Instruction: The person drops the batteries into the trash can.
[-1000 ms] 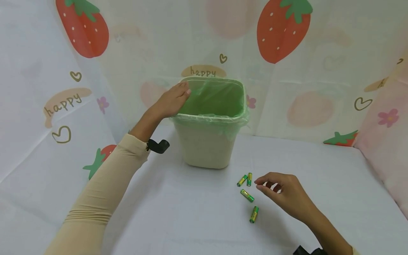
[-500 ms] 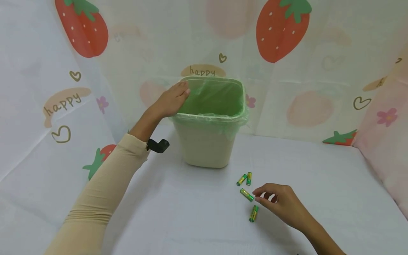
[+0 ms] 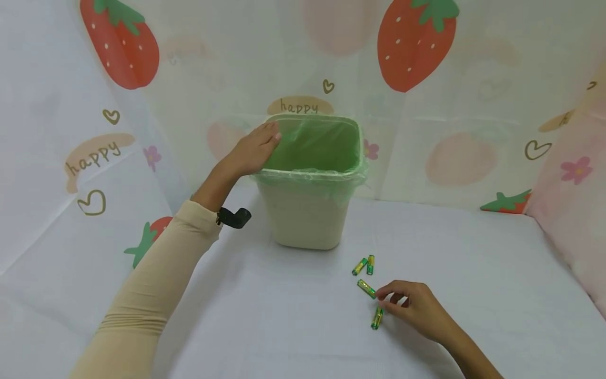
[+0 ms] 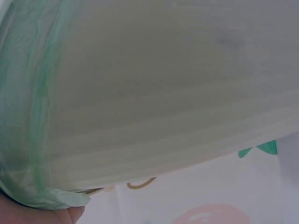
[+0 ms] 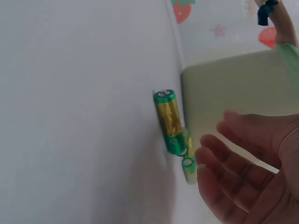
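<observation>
A pale trash bin (image 3: 307,210) lined with a green plastic bag (image 3: 326,147) stands upright on the white cloth. My left hand (image 3: 255,147) grips its left rim; part of the fingers shows at the rim's outer side in the left wrist view. Several green and yellow batteries lie in front of the bin. Low over the cloth, my right hand (image 3: 412,305) has its thumb and fingers bent and apart, with nothing between them. Its fingertips are close to a slanting battery (image 3: 366,288) and a nearer battery (image 3: 377,318). Another battery (image 3: 371,265) lies farther back, against a battery (image 3: 359,266).
A backdrop (image 3: 360,68) printed with strawberries and hearts rises right behind the bin. A pink side panel (image 3: 575,210) bounds the right. White cloth (image 3: 284,316) covers the surface around the batteries. A black wrist mount (image 3: 234,217) sticks out from the left sleeve.
My right hand has moved down and nearer to me, from beside the far pair of batteries to the nearer two. My left hand stays on the bin's rim.
</observation>
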